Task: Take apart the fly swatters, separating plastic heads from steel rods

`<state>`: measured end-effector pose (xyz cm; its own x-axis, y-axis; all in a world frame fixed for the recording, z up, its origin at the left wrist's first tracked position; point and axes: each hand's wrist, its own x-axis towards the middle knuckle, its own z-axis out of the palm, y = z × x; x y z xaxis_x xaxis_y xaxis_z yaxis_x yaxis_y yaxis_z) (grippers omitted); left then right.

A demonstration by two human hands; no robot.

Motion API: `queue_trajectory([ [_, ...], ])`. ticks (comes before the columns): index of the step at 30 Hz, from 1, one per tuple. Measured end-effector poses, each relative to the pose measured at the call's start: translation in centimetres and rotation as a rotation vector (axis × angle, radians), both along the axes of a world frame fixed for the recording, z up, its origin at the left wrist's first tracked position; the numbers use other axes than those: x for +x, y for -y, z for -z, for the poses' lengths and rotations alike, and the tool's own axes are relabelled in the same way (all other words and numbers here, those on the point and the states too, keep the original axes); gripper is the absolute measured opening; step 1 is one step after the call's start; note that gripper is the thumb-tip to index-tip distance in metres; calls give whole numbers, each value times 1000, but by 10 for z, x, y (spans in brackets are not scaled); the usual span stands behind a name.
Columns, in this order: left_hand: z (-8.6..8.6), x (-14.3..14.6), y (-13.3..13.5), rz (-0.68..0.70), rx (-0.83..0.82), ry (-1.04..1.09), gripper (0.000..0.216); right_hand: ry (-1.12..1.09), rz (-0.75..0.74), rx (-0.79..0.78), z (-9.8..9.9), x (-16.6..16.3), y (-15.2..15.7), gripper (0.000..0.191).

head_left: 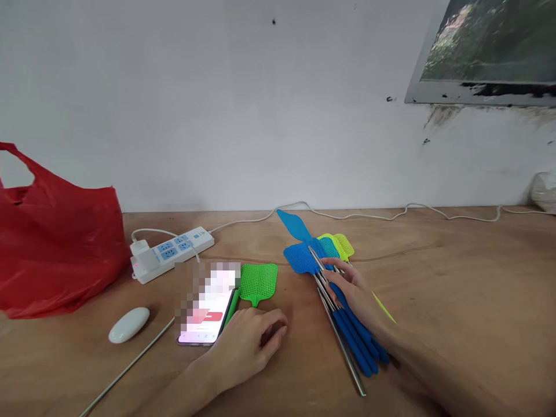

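Note:
My left hand [251,340] rests palm down on the wooden table [456,278], fingers loosely curled, beside a phone [207,310] with a lit screen and just below a green fly swatter head [259,282]. My right hand [354,289] lies over a bundle of fly swatters [313,255] with blue, teal and yellow-green heads, fingers stretched out on their metal rods [341,341] and blue handles [360,347]. Neither hand visibly grips anything.
A red plastic bag [52,231] sits at the far left. A white power strip [171,252] with its cable [391,215] runs along the wall. A white oval object [129,324] and a thin metal rod [130,365] lie near the front left.

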<state>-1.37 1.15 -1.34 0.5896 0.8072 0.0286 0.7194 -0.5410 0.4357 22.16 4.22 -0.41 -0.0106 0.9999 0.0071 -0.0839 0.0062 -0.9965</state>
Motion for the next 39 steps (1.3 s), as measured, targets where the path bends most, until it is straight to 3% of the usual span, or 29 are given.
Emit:
queue_trajectory([
  [10, 2, -1, -2, -105, 28, 104, 26, 172, -79, 43, -2, 1, 2, 48],
  [14, 0, 0, -4, -220, -27, 332, 28, 191, -195, 49, 2, 5, 0, 36],
  [18, -2, -2, -7, -357, -71, 647, 31, 272, -234, 88, 6, 8, -2, 36],
  [23, -1, -4, -11, -469, -137, 974, 31, 602, -195, 346, 0, 14, 0, 35],
  [27, 1, -4, -15, -464, -219, 1109, 43, 921, -213, 616, -3, 19, 3, 29],
  [30, 1, -3, -15, -422, -297, 1195, 56, 1089, -140, 815, 1, 21, 3, 27],
  [34, -3, -2, -11, -386, -278, 1128, 46, 1182, -49, 953, 4, 20, 2, 25],
  [36, -5, -1, -9, -374, -238, 1055, 35, 1203, -51, 977, 4, 18, 3, 24],
  [39, -6, -2, -9, -374, -239, 991, 38, 1231, -100, 969, 3, 15, 7, 27],
])
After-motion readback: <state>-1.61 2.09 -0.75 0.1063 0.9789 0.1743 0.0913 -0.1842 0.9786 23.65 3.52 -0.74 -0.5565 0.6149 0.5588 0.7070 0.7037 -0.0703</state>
